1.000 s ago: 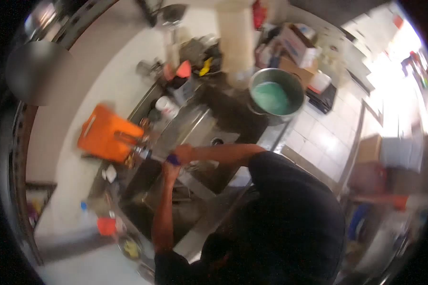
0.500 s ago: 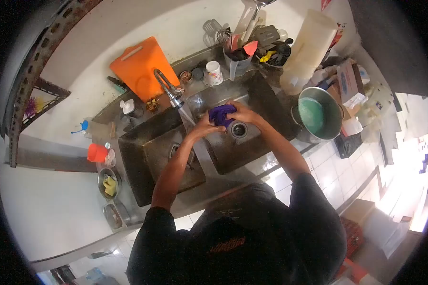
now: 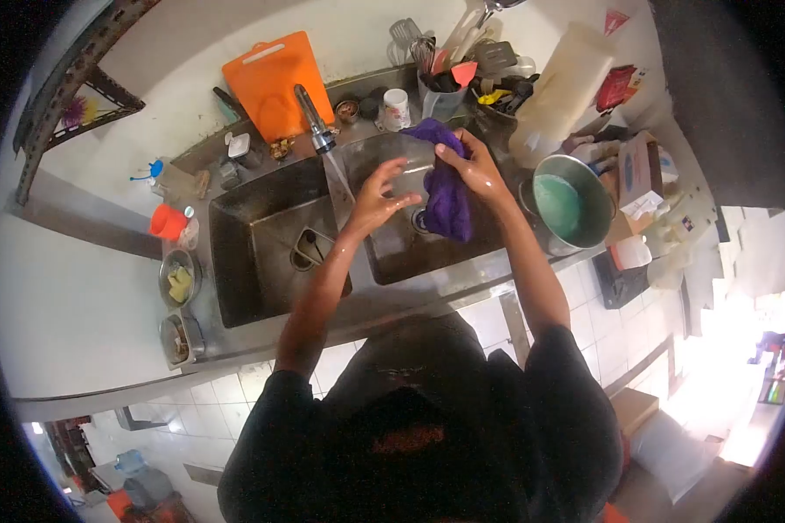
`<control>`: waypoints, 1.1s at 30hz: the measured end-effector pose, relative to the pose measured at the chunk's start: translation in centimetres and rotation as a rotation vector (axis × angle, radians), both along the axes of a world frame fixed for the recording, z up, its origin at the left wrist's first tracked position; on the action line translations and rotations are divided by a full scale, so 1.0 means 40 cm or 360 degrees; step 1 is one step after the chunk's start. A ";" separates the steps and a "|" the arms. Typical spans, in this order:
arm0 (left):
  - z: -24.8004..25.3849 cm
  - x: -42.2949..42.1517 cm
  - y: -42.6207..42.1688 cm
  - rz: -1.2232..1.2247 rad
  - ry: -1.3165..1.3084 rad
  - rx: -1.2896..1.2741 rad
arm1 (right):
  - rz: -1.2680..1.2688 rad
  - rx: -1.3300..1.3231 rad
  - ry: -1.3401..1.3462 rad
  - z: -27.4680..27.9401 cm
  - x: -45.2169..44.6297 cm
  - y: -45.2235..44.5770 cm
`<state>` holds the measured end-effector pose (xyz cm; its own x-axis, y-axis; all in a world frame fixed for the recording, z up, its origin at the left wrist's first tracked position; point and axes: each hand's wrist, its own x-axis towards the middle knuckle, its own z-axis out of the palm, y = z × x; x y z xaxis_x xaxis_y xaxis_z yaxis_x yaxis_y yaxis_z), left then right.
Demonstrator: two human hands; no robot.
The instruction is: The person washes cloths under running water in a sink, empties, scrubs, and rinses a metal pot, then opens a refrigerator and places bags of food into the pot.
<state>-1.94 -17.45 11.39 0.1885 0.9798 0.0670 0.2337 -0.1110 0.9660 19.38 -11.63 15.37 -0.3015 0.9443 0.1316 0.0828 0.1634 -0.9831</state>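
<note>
A purple cloth hangs unfolded over the right basin. My right hand pinches its upper part between thumb and fingers. Apart from the cloth, my left hand is open, its fingers spread and wet-looking, with nothing in it. To its upper left, water runs from the faucet near the divider between the two basins. The cloth partly covers the drain.
The left basin has a drain fitting. An orange cutting board leans on the wall. A utensil container and white cup stand behind the sink. A pot of greenish liquid is at right, bowls at left.
The cloth has gone from bunched between both hands to hanging open from my right hand. My left hand has let go of it and spread its fingers. The view has shifted slightly.
</note>
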 end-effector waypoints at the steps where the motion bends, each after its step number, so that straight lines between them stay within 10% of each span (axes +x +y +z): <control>1: 0.021 0.027 -0.018 -0.0104 -0.0035 0.0046 | 0.0023 -0.0043 0.0051 0.030 0.010 -0.022; 7: 0.083 0.152 -0.125 -0.0137 -0.0346 0.0159 | 0.0065 -0.0279 0.0790 0.160 0.089 -0.159; 16: 0.142 0.272 -0.342 0.0010 -0.0773 0.0031 | 0.0194 -0.0138 0.0361 0.212 0.282 -0.383; 19: 0.157 0.341 -0.419 0.0674 -0.0838 0.0211 | 0.0121 0.0145 0.0052 0.265 0.358 -0.493; 22: 0.169 0.379 -0.511 0.0852 -0.0565 0.0652 | 0.0148 0.0110 0.0187 0.179 0.469 -0.548; 33: 0.124 0.544 -0.697 0.0900 -0.0505 0.0315 | -0.0229 0.0009 0.0195 -0.111 0.659 -0.707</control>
